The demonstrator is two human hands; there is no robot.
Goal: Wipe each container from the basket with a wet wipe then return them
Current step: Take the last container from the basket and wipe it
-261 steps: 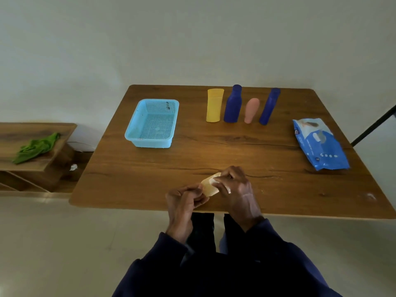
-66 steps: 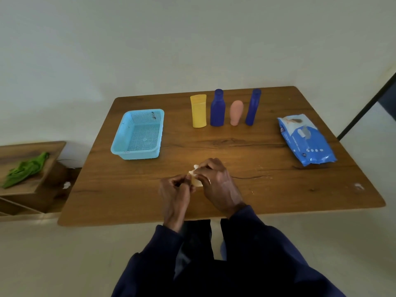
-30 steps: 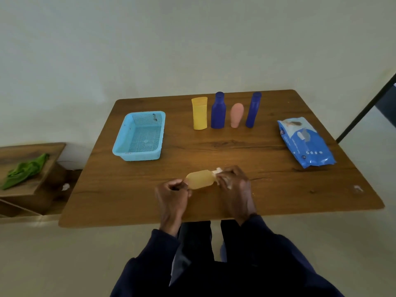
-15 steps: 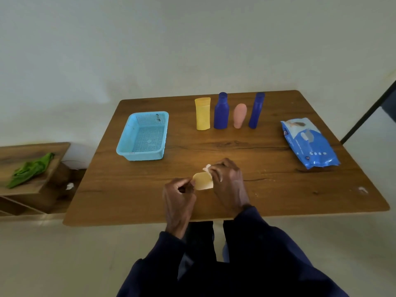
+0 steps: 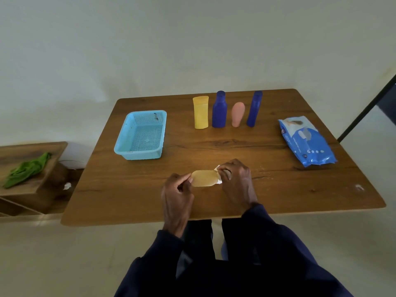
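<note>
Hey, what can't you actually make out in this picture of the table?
Head view:
- wet wipe: mostly hidden by the right hand; only white edges show.
- tan container: both ends covered by the left hand and right hand.
- wipes pack: print too small to read.
- dark mark on the basket wall: too small to identify.

A translucent amber oval plastic container (image 5: 203,179) is held horizontal near the 6 o'clock edge of the wooden table (image 5: 235,146), with a white wet wipe (image 5: 218,168) bunched at its 3 o'clock end. A yellow plastic tube (image 5: 200,112), dark-blue plastic bottle (image 5: 219,111), pink rounded container (image 5: 237,114) and slim blue bottle (image 5: 254,109) stand upright in a row at 12 o'clock. The light-blue perforated plastic basket (image 5: 139,155) sits at 10 o'clock.
</note>
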